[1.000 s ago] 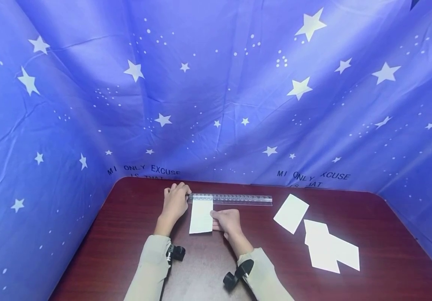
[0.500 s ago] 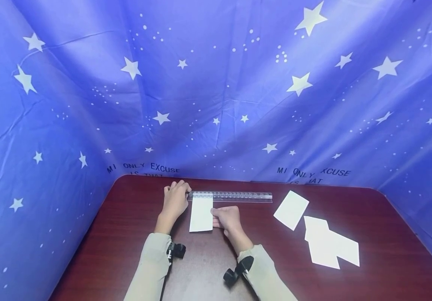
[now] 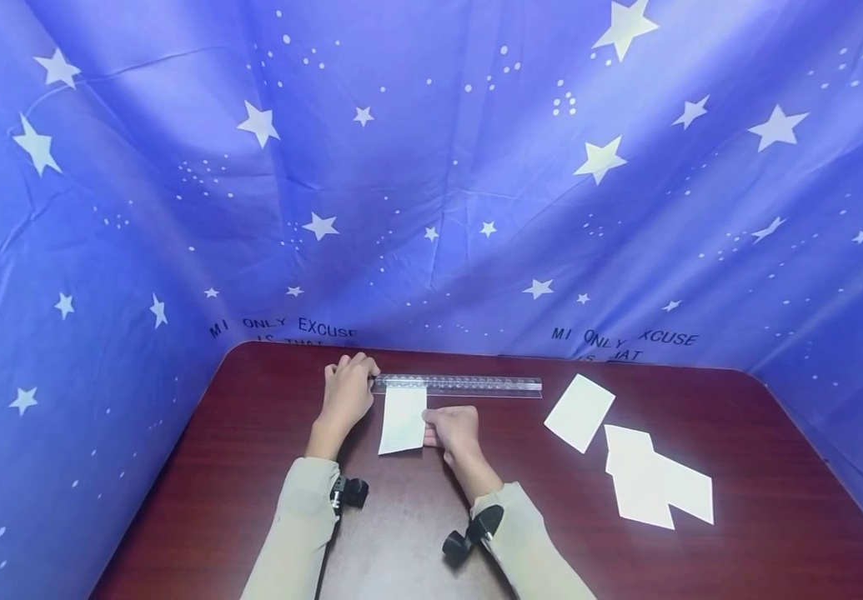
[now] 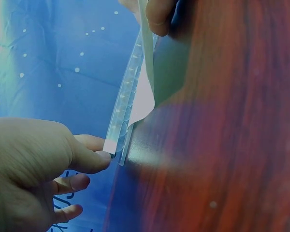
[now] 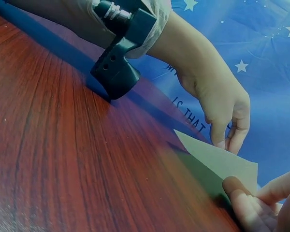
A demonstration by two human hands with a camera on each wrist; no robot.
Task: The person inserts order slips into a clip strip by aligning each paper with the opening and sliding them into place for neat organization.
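Observation:
A long clear plastic strip [image 3: 487, 384], ruler-like with a row of round shapes along it, lies near the table's far edge. My left hand [image 3: 348, 395] pinches its left end between thumb and forefinger; the left wrist view shows this grip closely. A small white sheet of paper [image 3: 404, 421] meets the strip near that end, its top edge at the strip. Whether the edge sits inside the strip I cannot tell. My right hand [image 3: 454, 432] pinches the sheet's right edge with thumb and fingers. Seen from the left wrist, the paper [image 4: 144, 94] bends and stands off the table.
To the right lies a single white sheet [image 3: 579, 413], and nearer me several overlapping white sheets [image 3: 644, 487]. The dark red wooden table [image 3: 251, 467] is bordered by a blue starry curtain [image 3: 401, 167] at the back and both sides.
The head view has tilted up slightly. Both hands keep their holds in about the same places, and the paper's near edge looks a little more curved than half a second ago.

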